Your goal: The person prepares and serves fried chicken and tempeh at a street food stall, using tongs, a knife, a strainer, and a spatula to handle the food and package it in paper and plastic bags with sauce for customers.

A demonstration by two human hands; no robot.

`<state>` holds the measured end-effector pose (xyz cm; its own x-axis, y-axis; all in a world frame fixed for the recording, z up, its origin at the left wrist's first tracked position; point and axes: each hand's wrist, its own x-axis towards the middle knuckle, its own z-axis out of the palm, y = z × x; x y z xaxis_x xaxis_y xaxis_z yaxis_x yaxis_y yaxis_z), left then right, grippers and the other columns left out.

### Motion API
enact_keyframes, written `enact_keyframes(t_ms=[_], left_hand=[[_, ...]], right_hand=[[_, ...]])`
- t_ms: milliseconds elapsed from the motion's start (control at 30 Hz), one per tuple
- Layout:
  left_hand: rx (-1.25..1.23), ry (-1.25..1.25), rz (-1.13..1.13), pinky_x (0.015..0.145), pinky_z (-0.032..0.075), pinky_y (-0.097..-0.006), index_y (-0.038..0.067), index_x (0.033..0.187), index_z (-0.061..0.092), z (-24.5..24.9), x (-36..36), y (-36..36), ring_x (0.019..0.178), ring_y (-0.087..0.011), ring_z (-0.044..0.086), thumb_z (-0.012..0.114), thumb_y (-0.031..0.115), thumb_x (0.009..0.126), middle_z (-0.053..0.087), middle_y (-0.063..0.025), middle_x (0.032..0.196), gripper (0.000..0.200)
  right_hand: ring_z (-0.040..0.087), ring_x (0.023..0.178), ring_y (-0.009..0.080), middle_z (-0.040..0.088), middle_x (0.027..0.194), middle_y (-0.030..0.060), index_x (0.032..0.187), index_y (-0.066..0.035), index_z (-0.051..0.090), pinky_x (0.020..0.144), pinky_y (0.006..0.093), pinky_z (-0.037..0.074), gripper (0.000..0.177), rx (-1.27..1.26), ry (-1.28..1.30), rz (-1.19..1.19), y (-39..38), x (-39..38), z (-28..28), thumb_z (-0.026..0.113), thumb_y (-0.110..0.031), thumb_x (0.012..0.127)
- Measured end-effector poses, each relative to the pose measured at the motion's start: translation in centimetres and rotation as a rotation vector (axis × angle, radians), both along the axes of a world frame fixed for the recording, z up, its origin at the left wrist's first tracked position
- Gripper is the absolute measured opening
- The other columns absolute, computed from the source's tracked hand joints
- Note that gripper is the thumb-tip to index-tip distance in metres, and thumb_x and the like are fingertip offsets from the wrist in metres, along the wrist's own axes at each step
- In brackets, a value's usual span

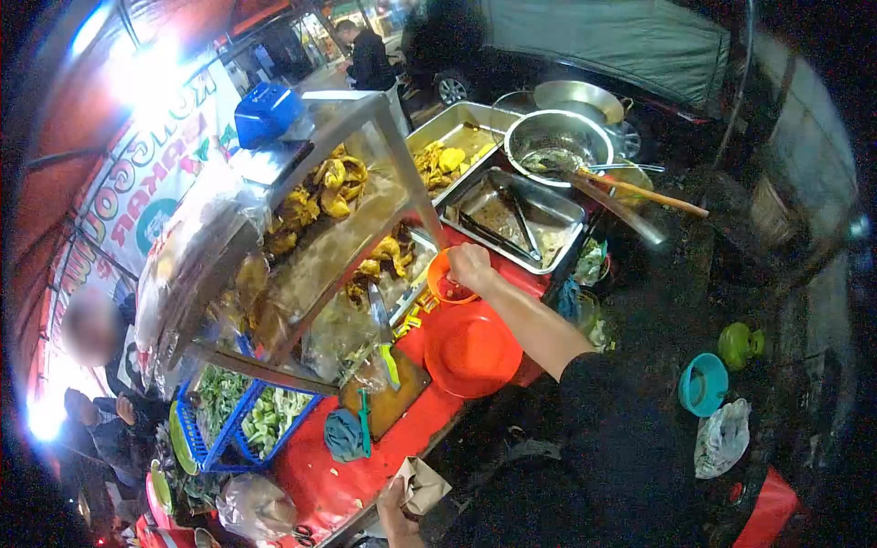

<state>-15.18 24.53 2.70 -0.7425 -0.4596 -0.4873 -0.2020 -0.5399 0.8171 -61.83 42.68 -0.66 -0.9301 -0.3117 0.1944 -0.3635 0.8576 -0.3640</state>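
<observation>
Beside red basin (470,354), orange bowl (435,278) opens upward — right hand (470,268) touching.

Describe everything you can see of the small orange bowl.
The small orange bowl is round and looks like smooth plastic. Open side up, it seems to stand on the red table covering, with reddish contents inside. The right hand covers part of its rim; whether it grips or reaches in is unclear. A larger red-orange basin sits beside it.
</observation>
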Motion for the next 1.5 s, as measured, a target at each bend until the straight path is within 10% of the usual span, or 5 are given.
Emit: enact_keyframes(t_ms=[833, 967, 1067, 1300, 1500], left_hand=[[0.016, -0.019, 0.123, 0.069, 0.052, -0.0282, 0.000, 0.098, 0.064, -1.4, 4.7, -6.2, 0.076, -0.0146, 0.065, 0.069, 0.014, 0.083, 0.068, -0.0072, 0.086, 0.021], [0.022, -0.002, 0.110, 0.066, 0.049, -0.0261, 0.000, 0.098, 0.065, -0.2, 6.1, -8.6, 0.074, -0.0126, 0.063, 0.071, 0.017, 0.082, 0.067, -0.0047, 0.086, 0.024], [-0.030, 0.031, 0.126, 0.067, 0.049, -0.0271, 0.002, 0.095, 0.067, -0.1, 7.3, -10.4, 0.073, -0.0115, 0.063, 0.072, 0.019, 0.082, 0.068, -0.0038, 0.084, 0.021], [-0.168, 0.129, 0.109, 0.067, 0.050, -0.0253, 0.001, 0.095, 0.067, -2.9, 9.5, -12.3, 0.074, -0.0086, 0.061, 0.071, 0.019, 0.084, 0.068, -0.0020, 0.085, 0.021], [-0.272, -0.014, -0.060, 0.064, 0.051, -0.0247, 0.002, 0.098, 0.070, -3.1, 10.8, -13.9, 0.072, -0.0090, 0.062, 0.073, 0.021, 0.081, 0.070, -0.0034, 0.084, 0.026]], right_hand=[[0.062, 0.061, 0.0316, 0.063, 0.063, 0.0190, 0.073, 0.000, 0.069, 0.058, 0.0421, 0.047, 0.039, -0.440, -0.111, -0.092, 1.9, -1.7, -2.0, 0.079, -0.038, 0.070], [0.056, 0.053, 0.0156, 0.058, 0.056, 0.0099, 0.076, 0.003, 0.067, 0.052, 0.0322, 0.043, 0.031, -0.147, 0.029, -0.112, 2.8, -2.6, -2.9, 0.066, -0.029, 0.076], [0.040, 0.049, 0.0045, 0.048, 0.059, -0.0049, 0.073, -0.008, 0.062, 0.045, 0.0240, 0.029, 0.017, -0.907, -0.360, 0.139, -2.4, 6.1, 1.1, 0.066, -0.021, 0.083], [0.053, 0.044, 0.0108, 0.058, 0.058, 0.0020, 0.124, -0.011, 0.056, 0.040, 0.0261, 0.041, 0.045, -0.327, -1.117, 0.619, -14.0, 31.7, 4.9, 0.067, -0.030, 0.085], [0.065, 0.084, 0.0163, 0.068, 0.094, 0.0085, 0.124, -0.007, 0.055, 0.075, 0.0325, 0.053, 0.071, -0.129, -0.677, 1.135, -21.1, 40.6, 2.4, 0.087, -0.029, 0.065]])
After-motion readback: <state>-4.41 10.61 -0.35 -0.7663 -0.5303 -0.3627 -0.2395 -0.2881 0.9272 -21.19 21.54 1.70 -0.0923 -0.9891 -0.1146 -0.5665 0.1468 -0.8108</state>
